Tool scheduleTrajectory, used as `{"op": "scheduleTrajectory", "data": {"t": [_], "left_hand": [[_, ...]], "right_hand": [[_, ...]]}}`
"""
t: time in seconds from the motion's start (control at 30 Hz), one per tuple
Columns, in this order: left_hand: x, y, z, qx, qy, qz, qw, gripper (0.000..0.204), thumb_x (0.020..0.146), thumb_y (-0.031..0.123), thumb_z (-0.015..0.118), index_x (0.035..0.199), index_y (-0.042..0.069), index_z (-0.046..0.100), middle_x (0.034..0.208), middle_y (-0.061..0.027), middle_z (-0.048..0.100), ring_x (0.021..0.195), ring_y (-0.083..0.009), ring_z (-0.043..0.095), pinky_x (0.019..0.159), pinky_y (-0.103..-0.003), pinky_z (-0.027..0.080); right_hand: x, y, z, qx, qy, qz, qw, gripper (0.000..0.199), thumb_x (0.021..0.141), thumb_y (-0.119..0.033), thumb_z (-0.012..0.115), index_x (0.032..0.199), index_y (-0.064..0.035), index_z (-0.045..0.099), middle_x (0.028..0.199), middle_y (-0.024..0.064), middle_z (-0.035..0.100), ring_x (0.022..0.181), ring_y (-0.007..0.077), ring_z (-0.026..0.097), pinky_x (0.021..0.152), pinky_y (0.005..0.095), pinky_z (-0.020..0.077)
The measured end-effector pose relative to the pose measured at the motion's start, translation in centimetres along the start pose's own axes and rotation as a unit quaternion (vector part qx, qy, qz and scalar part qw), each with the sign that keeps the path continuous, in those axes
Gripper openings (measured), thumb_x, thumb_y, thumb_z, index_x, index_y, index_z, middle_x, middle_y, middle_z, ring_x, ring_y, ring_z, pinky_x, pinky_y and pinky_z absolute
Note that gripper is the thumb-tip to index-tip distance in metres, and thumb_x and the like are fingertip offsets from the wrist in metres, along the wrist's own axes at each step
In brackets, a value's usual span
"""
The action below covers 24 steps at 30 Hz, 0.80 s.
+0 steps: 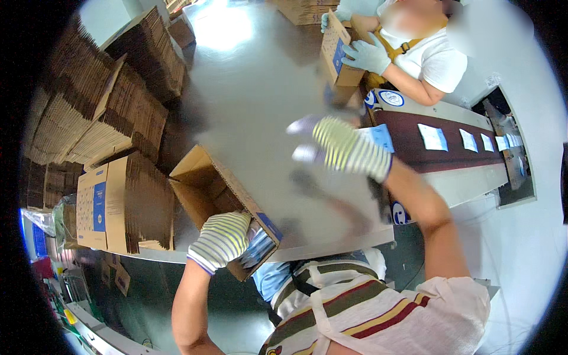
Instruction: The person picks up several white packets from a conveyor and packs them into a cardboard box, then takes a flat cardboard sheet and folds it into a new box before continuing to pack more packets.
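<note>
An open cardboard box (195,176) lies tilted at the near edge of the metal table. Several blue and white packets (256,248) are packed in its near end. My left hand (223,238), in a striped glove, reaches into the box against these packets; its fingertips are hidden inside. Over the table, beside the end of the belt, my right hand (349,148) is smeared by motion. Its thumb and fingers are apart, and nothing shows between them. The packet nearest to it is a blue and white one (378,137) at the belt's end.
A dark red conveyor belt (408,133) carries several packets (432,137) out of a wall opening. Stacks of flattened cartons (142,195) crowd the left. Across the table, a co-worker's gloved hand (368,54) holds another box (349,76).
</note>
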<state>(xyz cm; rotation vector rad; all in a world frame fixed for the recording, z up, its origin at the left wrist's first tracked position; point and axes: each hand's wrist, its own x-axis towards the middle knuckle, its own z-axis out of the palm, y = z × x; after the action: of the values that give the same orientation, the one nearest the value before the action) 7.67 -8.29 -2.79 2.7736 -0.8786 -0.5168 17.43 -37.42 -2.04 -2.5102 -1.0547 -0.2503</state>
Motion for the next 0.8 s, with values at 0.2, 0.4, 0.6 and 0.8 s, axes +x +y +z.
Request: {"op": "scheduleTrajectory", "data": {"t": [0.2,0.4,0.6,0.8], "left_hand": [[-0.2,-0.8,0.6,-0.034,0.063,0.023,0.997,0.031,0.086,0.028,0.053,0.077,-0.001,0.059,0.073,-0.0225,0.059,0.071,-0.0414,0.058,0.066,-0.049,0.047],[-0.2,-0.7,0.4,-0.032,0.047,0.011,0.998,0.031,0.085,0.028,0.055,0.079,-0.002,0.060,0.072,-0.0231,0.059,0.072,-0.0416,0.058,0.067,-0.049,0.047],[-0.2,-0.8,1.3,-0.025,0.059,0.015,0.998,0.036,0.087,0.031,0.051,0.077,-0.001,0.060,0.071,-0.0234,0.059,0.071,-0.0418,0.059,0.066,-0.049,0.047],[-0.6,0.1,1.7,-0.038,0.050,-0.032,0.997,0.030,0.086,0.027,0.052,0.085,-0.002,0.060,0.072,-0.0230,0.061,0.071,-0.0404,0.060,0.067,-0.049,0.047]], "right_hand": [[-1.7,15.3,-0.5,-0.090,-0.362,0.191,0.908,0.048,0.072,-0.014,0.071,0.116,-0.0018,0.058,0.104,0.0190,0.064,0.099,0.0321,0.062,0.088,0.0364,0.0489],[-4.7,13.4,5.6,-0.110,-0.502,0.081,0.854,0.039,0.065,-0.035,0.073,0.081,-0.0002,0.071,0.081,0.0205,0.068,0.075,0.0336,0.066,0.069,0.0416,0.0528],[-4.9,0.5,5.7,-0.050,-0.295,0.112,0.947,0.073,0.063,-0.039,0.078,0.122,-0.0029,0.053,0.115,0.0220,0.059,0.112,0.0279,0.057,0.096,0.0443,0.0451],[5.0,-7.2,2.5,0.431,0.047,-0.056,0.899,0.044,0.080,-0.023,0.067,0.117,-0.0034,0.058,0.118,0.0111,0.062,0.105,0.0239,0.061,0.094,0.0381,0.0473]]}}
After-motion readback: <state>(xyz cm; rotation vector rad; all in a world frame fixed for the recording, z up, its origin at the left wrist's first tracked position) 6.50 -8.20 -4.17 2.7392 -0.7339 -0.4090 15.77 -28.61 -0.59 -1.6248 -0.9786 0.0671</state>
